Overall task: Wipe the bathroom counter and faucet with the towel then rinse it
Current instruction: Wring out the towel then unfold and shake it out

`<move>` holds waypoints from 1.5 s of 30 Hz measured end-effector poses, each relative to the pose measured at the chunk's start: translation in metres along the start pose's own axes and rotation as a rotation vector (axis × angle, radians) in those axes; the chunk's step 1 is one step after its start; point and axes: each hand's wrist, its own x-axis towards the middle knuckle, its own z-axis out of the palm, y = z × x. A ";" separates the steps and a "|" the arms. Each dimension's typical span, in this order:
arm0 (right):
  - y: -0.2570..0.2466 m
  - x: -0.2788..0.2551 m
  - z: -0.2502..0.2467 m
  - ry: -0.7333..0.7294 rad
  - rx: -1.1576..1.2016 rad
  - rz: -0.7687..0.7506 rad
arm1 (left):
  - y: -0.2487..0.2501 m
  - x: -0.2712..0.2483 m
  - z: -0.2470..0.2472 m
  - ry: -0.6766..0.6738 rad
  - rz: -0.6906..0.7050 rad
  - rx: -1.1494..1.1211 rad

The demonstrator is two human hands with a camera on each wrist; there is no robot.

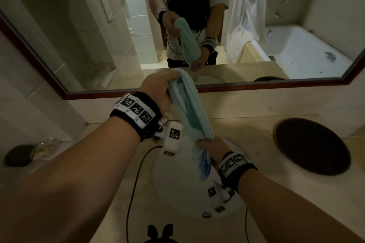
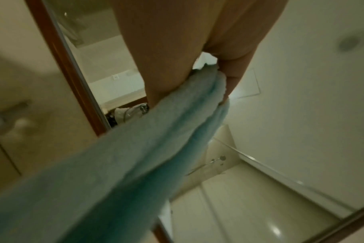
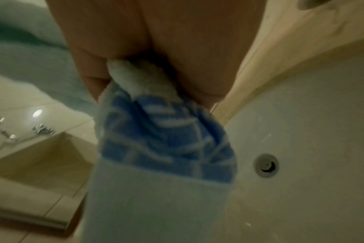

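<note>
I see towel (image 1: 189, 108) stretched between my fists: left hand (image 1: 158, 89) grips at 12, right hand (image 1: 211, 149) at 6, over sink (image 1: 171, 189); mirror (image 1: 79, 45) behind.

Both forearms reached forward; the raised left hand (image 1: 158, 89) and the lower right hand (image 1: 212, 149) each had fingers curled, gripping.

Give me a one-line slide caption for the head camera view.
Both hands stretch a bunched light-green towel above the white sink, left hand high, right hand low.
</note>
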 end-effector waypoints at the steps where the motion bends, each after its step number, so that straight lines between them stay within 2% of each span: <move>1: -0.002 -0.002 -0.003 0.004 0.064 0.052 | -0.003 0.003 -0.006 0.016 -0.009 0.074; 3: -0.005 -0.005 -0.012 0.026 0.156 0.109 | -0.008 0.006 -0.017 0.007 -0.058 0.279; 6: -0.006 -0.006 -0.026 0.024 0.159 0.124 | -0.016 0.010 -0.036 -0.039 -0.239 0.491; 9: -0.009 0.002 -0.035 0.018 -0.076 0.079 | -0.027 0.017 -0.052 -0.130 -0.459 0.419; 11: -0.012 0.011 -0.040 0.007 -0.215 0.070 | -0.037 0.023 -0.054 -0.192 -0.502 0.288; 13: -0.020 0.006 -0.038 -0.001 -0.331 0.064 | -0.043 0.024 -0.048 -0.198 -0.450 0.264; 18: -0.019 -0.014 -0.029 -0.009 -0.649 -0.021 | -0.041 0.031 -0.023 -0.118 -0.288 0.236; 22: -0.012 -0.015 -0.024 -0.049 -0.588 -0.024 | -0.037 0.036 -0.007 -0.134 -0.179 0.258; 27: -0.024 -0.007 -0.033 0.037 -0.717 -0.030 | -0.031 0.029 0.012 -0.275 -0.088 0.385; 32: -0.036 -0.004 -0.040 0.084 -0.684 -0.041 | -0.022 0.028 0.016 -0.296 -0.013 0.664; 36: -0.042 -0.001 -0.042 0.163 -0.610 -0.049 | -0.019 0.034 0.015 -0.263 0.135 0.929; 39: -0.041 -0.002 -0.046 0.170 -0.558 -0.027 | -0.021 0.041 0.016 -0.289 0.218 0.960; 42: -0.038 -0.003 -0.051 0.173 -0.541 -0.009 | -0.019 0.036 0.025 -0.313 0.181 0.969; 45: -0.036 -0.003 -0.054 0.119 -0.482 0.073 | -0.019 0.029 0.036 -0.354 0.124 0.732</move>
